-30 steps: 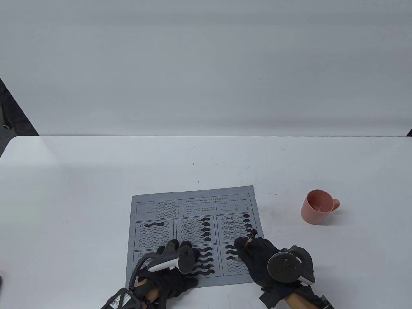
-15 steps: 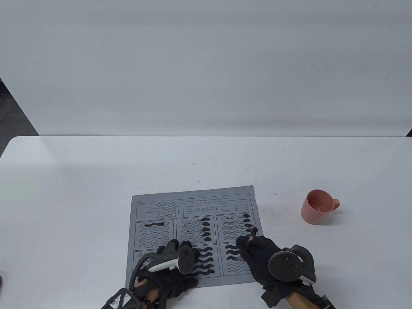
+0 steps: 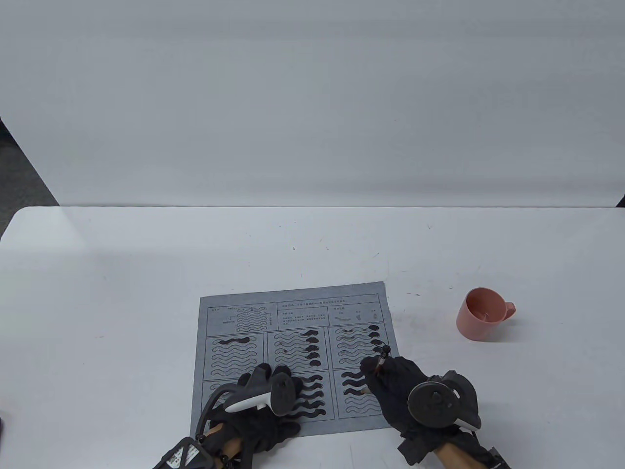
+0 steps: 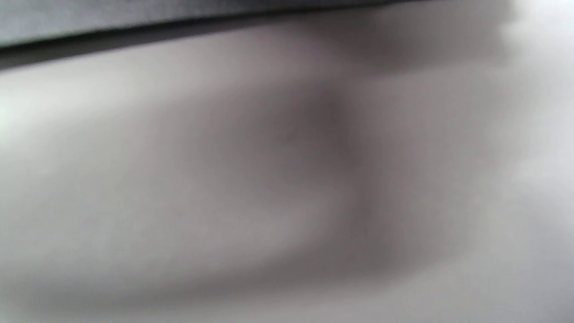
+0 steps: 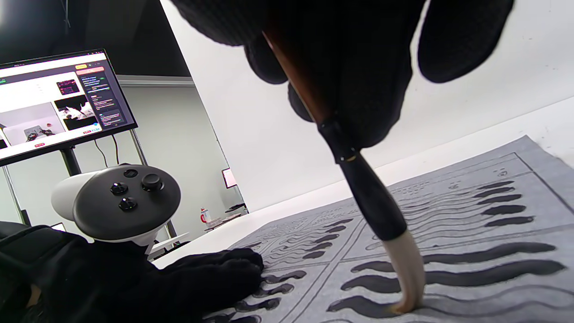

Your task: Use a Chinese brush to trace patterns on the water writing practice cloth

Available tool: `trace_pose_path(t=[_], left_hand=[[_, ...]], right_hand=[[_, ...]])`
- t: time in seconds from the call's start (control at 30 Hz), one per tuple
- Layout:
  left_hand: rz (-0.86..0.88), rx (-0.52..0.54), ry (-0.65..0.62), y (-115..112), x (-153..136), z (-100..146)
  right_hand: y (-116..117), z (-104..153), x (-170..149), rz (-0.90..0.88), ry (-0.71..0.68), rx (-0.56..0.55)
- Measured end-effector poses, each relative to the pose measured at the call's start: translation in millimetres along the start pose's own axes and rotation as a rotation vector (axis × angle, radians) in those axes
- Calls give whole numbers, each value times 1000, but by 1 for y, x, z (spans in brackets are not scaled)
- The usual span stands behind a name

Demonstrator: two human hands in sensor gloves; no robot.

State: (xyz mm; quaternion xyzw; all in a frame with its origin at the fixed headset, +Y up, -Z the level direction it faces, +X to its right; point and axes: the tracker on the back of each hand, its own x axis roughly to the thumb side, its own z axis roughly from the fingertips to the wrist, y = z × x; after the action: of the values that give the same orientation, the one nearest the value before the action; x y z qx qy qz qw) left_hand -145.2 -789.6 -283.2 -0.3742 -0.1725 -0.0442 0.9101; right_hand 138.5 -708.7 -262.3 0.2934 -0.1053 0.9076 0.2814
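The grey practice cloth with printed wave patterns lies flat near the table's front edge; it also shows in the right wrist view. My right hand grips a Chinese brush over the cloth's lower right panel. In the right wrist view the brush has a dark ferrule and its white tip bends on the cloth at the end of a dark wet wave stroke. My left hand rests flat on the cloth's lower middle, and shows in the right wrist view. The left wrist view is a blur.
A pink cup stands on the white table to the right of the cloth. Several wave strokes in the panels are dark and wet. A monitor stands beyond the table on the left.
My right hand with the brush has shifted slightly to the right along the wave line. The left hand has not moved.
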Motion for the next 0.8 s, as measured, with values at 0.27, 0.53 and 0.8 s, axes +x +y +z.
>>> trace_pose_path(t=[0.27,0.53,0.8], left_hand=[[0,0,0,0,0,0],[0,0,0,0,0,0],[0,0,0,0,0,0]], right_hand=[[-1,0,0,17,0,-4],[-2,0,-1,31,7,-12],[-2,1,-2,40,4,-15]])
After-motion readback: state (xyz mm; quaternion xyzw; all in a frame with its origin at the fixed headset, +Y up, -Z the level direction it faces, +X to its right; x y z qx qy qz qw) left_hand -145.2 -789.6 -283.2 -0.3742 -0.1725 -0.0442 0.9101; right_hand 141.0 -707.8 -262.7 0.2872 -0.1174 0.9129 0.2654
